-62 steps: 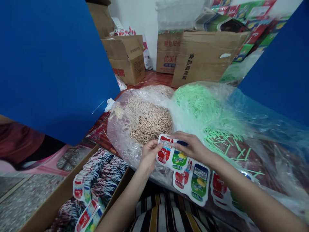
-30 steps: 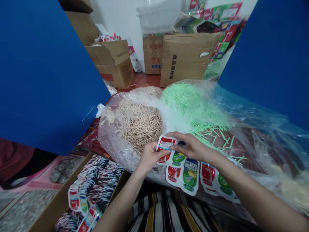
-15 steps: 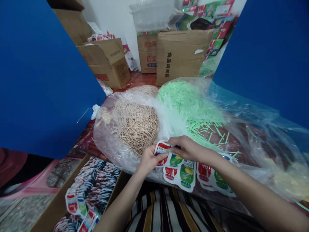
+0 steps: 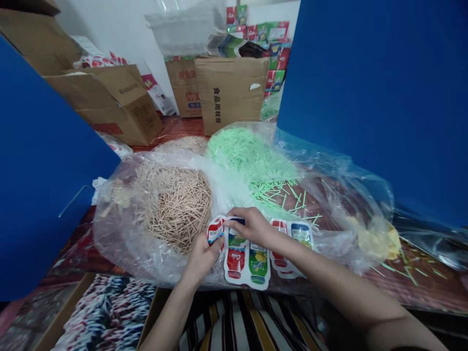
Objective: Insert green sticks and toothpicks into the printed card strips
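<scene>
My left hand [image 4: 202, 253] is closed, its thumb on top of a small cola-printed packet [image 4: 215, 232] with a red and white front. The fingers of my right hand [image 4: 250, 225] pinch the same packet at its right side. Below my right hand lie joined bottle-shaped packets [image 4: 259, 265] printed with red cola and green lemon drinks. More such packets [image 4: 280, 261] lie to the right, partly covered by my right forearm. Beyond my left hand is a heap of thin tan sticks [image 4: 183, 202] in a clear plastic bag.
Bright green sticks [image 4: 241, 151] spill from a clear bag at the back, some loose on the red-brown table [image 4: 175, 127]. A carton of stacked packets [image 4: 106, 312] stands low at the left. Cardboard boxes [image 4: 230, 92] line the wall; blue panels [image 4: 351, 107] flank both sides.
The view has turned to the right, so everything sits further left in the picture. Both hands keep hold of the cola packet, which is tilted a little differently.
</scene>
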`<state>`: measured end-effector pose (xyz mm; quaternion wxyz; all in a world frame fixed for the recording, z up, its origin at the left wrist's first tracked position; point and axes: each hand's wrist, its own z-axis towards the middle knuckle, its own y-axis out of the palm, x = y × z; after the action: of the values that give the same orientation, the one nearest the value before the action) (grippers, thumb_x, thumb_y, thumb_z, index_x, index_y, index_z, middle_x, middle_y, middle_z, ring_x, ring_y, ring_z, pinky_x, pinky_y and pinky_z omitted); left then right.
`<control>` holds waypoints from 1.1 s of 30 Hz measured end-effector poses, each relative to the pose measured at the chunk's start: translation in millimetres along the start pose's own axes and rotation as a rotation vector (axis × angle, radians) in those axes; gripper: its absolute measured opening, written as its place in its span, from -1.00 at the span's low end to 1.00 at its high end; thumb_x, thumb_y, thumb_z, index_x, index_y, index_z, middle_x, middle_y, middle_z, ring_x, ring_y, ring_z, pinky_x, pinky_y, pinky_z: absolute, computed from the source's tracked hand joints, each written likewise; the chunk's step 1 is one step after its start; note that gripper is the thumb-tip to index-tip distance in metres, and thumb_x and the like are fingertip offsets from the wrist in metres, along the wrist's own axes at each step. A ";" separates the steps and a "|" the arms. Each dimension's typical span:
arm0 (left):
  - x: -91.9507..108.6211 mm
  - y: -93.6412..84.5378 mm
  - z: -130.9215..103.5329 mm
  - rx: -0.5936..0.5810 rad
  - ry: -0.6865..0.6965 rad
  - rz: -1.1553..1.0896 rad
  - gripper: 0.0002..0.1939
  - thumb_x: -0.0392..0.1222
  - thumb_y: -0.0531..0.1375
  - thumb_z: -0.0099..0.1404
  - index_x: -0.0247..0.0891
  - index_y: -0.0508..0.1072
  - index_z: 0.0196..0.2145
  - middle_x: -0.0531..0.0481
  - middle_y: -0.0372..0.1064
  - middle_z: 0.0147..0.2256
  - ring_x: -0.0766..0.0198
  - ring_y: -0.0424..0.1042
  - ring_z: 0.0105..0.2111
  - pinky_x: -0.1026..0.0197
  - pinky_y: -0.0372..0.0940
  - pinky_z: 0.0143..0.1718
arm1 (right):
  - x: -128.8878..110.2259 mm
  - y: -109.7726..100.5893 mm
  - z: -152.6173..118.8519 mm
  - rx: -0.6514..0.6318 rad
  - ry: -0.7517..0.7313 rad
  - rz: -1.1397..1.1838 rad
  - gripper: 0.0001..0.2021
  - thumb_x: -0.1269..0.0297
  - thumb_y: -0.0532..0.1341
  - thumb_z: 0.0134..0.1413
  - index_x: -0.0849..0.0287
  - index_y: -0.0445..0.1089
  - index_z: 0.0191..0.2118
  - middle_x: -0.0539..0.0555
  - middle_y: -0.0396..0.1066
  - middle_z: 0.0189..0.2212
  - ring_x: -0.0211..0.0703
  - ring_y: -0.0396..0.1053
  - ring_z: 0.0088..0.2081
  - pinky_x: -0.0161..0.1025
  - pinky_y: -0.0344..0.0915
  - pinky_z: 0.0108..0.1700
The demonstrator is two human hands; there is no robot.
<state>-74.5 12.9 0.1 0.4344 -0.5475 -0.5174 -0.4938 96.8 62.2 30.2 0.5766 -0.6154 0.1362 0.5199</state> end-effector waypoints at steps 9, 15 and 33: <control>-1.5 22.1 -6.0 0.035 -0.146 -0.289 -0.62 -0.17 0.35 0.02 -0.28 0.49 -0.16 -0.08 0.54 -0.26 0.13 0.50 -0.27 0.14 0.36 -0.16 | 12.1 -20.6 -16.1 0.039 0.063 0.240 -0.68 0.08 0.26 0.02 0.20 0.37 -0.19 -0.02 0.40 -0.44 -0.30 0.29 -0.45 -0.37 0.19 -0.39; 2.2 20.2 -7.9 -0.065 -0.108 -0.025 -0.74 -0.28 0.36 -0.03 -0.32 0.52 -0.32 -0.07 0.55 -0.35 0.16 0.51 -0.33 0.20 0.40 -0.24 | 17.7 -19.4 -29.3 0.091 0.165 0.363 -0.73 0.11 0.29 -0.02 0.25 0.39 -0.35 -0.07 0.29 -0.56 -0.33 0.21 -0.50 -0.40 0.15 -0.43; 1.1 45.0 -4.7 0.282 -0.247 -0.400 -0.59 -0.21 0.44 -0.15 -0.28 0.47 -0.30 -0.02 0.56 -0.36 0.16 0.54 -0.38 0.16 0.44 -0.30 | 75.2 -85.2 -6.0 -0.161 0.059 -0.545 -0.74 0.26 -0.01 0.29 0.23 0.36 -0.07 0.10 0.46 -0.23 -0.24 0.40 -0.25 -0.34 0.23 -0.20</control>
<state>-30.1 4.5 3.4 0.3339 -0.4247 -0.7280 -0.4220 196.9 115.0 17.4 0.6402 -0.6880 -0.0592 0.3367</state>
